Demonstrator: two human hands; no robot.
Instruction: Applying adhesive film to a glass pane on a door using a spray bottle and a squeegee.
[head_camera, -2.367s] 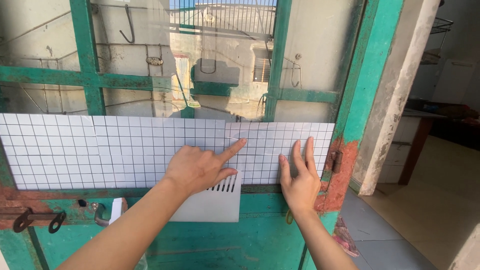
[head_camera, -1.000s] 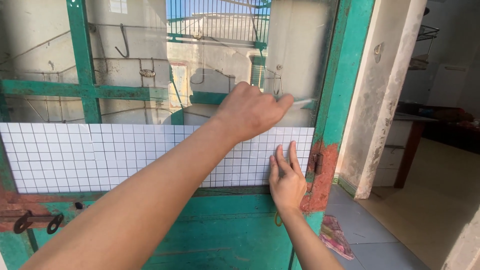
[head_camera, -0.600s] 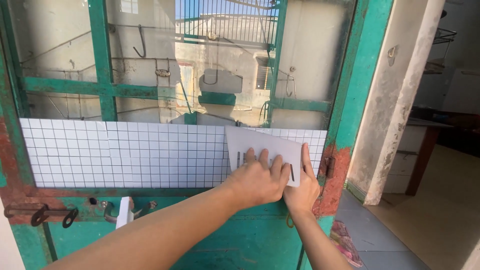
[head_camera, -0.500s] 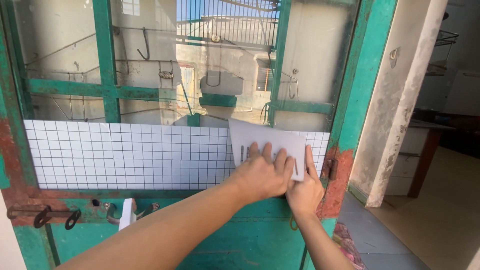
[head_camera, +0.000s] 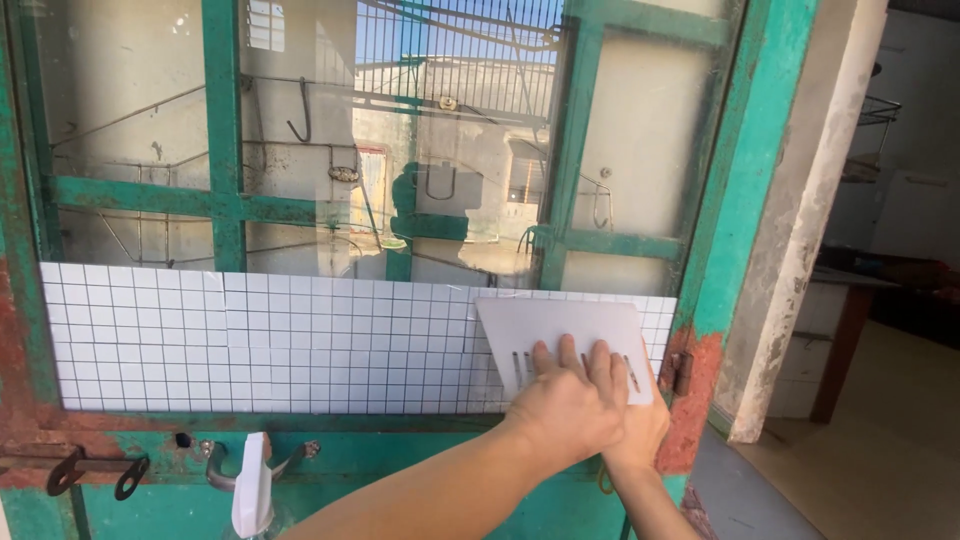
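Listing left to right across an old green door (head_camera: 225, 200) with glass panes: rusty latch (head_camera: 95, 472), low left; white spray bottle (head_camera: 252, 487), hanging from a metal handle beneath the glazing; white grid-patterned film (head_camera: 270, 345), a long horizontal band across the lower glass. White flat scraper (head_camera: 560, 335), at the band's right end, flat against the film, long edge horizontal, straight blade uppermost. Left hand (head_camera: 568, 408), fingers spread flat, pressing the scraper's lower part, arm crossing from lower left. Right hand (head_camera: 640, 425), just beside and largely hidden behind the left, also against the scraper; its grip cannot be told. Rust-patched frame (head_camera: 690, 400) immediately right.
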